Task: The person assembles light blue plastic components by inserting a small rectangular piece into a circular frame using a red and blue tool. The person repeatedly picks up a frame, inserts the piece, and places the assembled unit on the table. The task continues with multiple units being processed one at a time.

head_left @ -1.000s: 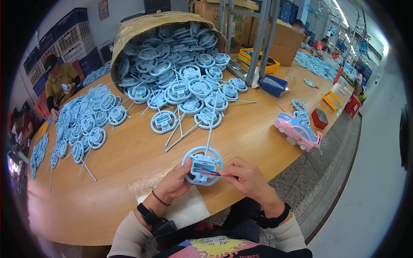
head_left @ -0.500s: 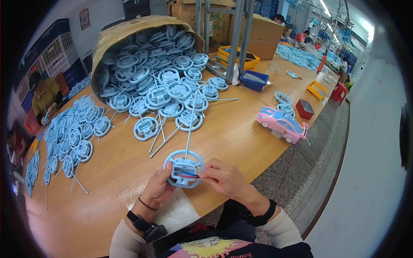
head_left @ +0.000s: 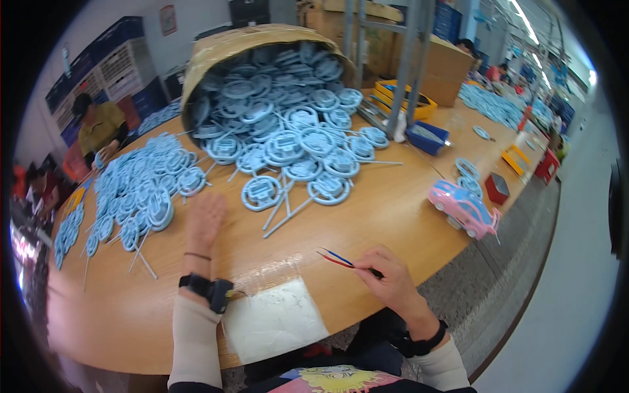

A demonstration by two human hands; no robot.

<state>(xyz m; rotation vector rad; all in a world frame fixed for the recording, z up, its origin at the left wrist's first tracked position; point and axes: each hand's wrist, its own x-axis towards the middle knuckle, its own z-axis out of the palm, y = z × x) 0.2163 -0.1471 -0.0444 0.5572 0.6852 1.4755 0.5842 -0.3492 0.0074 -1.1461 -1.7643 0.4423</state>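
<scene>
My left hand (head_left: pixel 206 219) is stretched out over the table, blurred, its fingers extended with nothing visible in them. Just left of it, a light-blue toy steering wheel (head_left: pixel 160 207) sits at the edge of the left heap (head_left: pixel 134 173) of similar wheels with thin rods. At the front right, my right hand (head_left: pixel 388 278) is closed on a pair of thin red and blue prongs (head_left: pixel 339 259). Their pale tips point left and stand slightly apart. Whether they are wires or a tool's arms I cannot tell. Below lies a whitish sheet (head_left: pixel 275 321).
A large tipped sack (head_left: pixel 262 34) spills more blue wheels across the table. To the right stand a pink and blue toy car (head_left: pixel 463 208), a red box (head_left: pixel 497 188), a blue bin (head_left: pixel 427 137) and metal posts (head_left: pixel 410 72). A person (head_left: pixel 101 128) sits at the far left.
My left hand has let go of the steering wheel at the left heap, moving left and away from me. My right hand still holds the prongs, now clear of the wheel. The view has shifted left.
</scene>
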